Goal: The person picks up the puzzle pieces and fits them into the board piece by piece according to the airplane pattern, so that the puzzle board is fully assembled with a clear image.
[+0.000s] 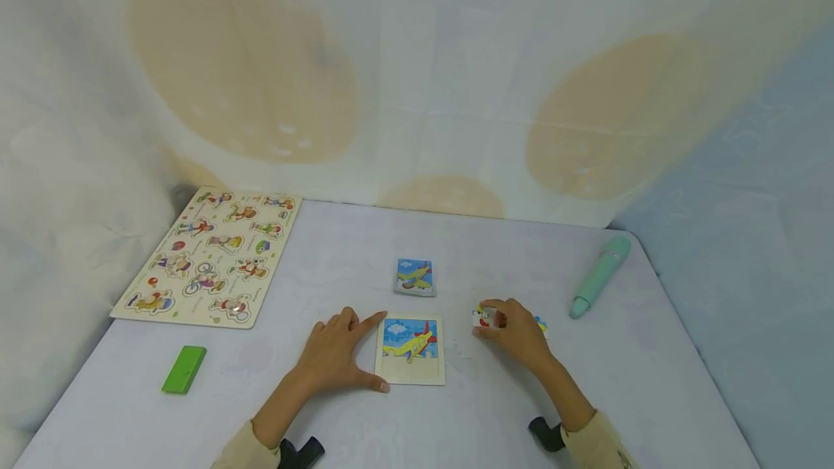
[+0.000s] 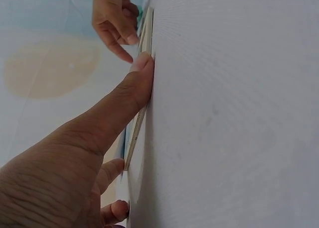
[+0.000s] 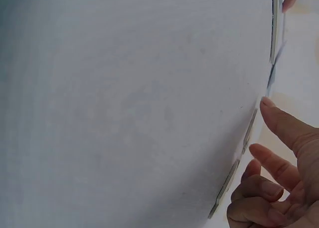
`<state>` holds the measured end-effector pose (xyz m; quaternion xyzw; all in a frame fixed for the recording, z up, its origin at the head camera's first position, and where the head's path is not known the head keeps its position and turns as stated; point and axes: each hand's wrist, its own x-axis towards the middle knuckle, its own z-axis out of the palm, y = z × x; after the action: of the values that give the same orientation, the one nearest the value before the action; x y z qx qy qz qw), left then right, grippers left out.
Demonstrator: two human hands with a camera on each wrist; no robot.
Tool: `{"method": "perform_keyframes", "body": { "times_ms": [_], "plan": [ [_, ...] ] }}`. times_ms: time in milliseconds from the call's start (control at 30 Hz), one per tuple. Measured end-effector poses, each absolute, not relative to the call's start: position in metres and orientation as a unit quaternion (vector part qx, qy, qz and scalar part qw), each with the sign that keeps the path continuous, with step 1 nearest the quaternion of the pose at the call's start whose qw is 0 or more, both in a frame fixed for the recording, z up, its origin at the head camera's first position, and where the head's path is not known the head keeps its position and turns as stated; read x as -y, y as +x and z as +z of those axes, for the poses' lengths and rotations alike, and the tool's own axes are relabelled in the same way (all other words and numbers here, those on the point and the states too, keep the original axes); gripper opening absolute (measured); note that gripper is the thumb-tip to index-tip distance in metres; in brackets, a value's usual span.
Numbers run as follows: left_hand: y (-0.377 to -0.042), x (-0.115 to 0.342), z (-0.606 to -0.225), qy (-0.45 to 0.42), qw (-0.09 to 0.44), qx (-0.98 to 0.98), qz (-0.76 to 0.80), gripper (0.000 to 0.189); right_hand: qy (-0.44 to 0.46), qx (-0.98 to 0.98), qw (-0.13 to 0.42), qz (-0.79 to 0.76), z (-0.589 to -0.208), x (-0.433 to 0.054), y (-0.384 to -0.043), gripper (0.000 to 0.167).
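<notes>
A small wooden puzzle board [image 1: 410,372] with a yellow airplane picture in its upper part lies on the table. My left hand [image 1: 339,353] holds it at the left side, index fingertip at the top corner and thumb at the bottom corner. In the left wrist view the thumb [image 2: 124,96] lies along the board's near edge. To the right, my right hand [image 1: 519,331] pinches a puzzle piece [image 1: 483,318] by opposite edges between thumb and index finger, low at the table. Another puzzle piece [image 1: 541,323] shows partly behind that hand.
Behind the board lies a small airplane picture block [image 1: 415,276]. A large figure puzzle board [image 1: 215,259] covers the back left, with a green block [image 1: 184,369] in front of it. A mint-green tube [image 1: 599,277] lies at the right.
</notes>
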<state>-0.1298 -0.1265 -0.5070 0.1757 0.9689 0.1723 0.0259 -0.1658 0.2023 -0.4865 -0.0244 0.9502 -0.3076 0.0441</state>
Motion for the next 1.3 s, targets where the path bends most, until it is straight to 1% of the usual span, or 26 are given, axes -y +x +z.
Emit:
{"method": "perform_keyframes", "body": {
  "times_ms": [100,333,700,867,1033,1133,1300],
  "plan": [
    [-0.1301,0.1264,-0.5069,0.175,0.027,-0.969,0.171,0.115,-0.026,-0.953,0.044,-0.3,-0.4885,-0.2015,-0.1668,0.049],
    [-0.1304,0.1264,-0.5067,0.173,0.032,-0.969,0.173,0.115,-0.038,-0.956,0.026,-0.288,-0.4895,-0.1992,-0.1654,0.041],
    [-0.1309,0.126,-0.5066,0.17,0.036,-0.969,0.176,0.114,-0.041,-0.959,0.026,-0.279,-0.4916,-0.1972,-0.1653,0.041],
    [-0.1303,0.126,-0.5059,0.167,0.039,-0.969,0.179,0.114,-0.047,-0.962,0.014,-0.269,-0.4906,-0.196,-0.1643,0.04],
    [-0.1301,0.1269,-0.5067,0.17,0.032,-0.968,0.181,0.114,-0.055,-0.964,-0.001,-0.262,-0.4903,-0.1957,-0.1635,0.03],
    [-0.1303,0.1273,-0.5078,0.173,0.026,-0.968,0.179,0.115,-0.05,-0.967,0.0,-0.252,-0.4915,-0.1949,-0.1638,0.028],
    [-0.1302,0.127,-0.5074,0.173,0.027,-0.968,0.18,0.114,-0.042,-0.973,-0.003,-0.227,-0.4898,-0.1923,-0.1594,0.038]
  ]
}}
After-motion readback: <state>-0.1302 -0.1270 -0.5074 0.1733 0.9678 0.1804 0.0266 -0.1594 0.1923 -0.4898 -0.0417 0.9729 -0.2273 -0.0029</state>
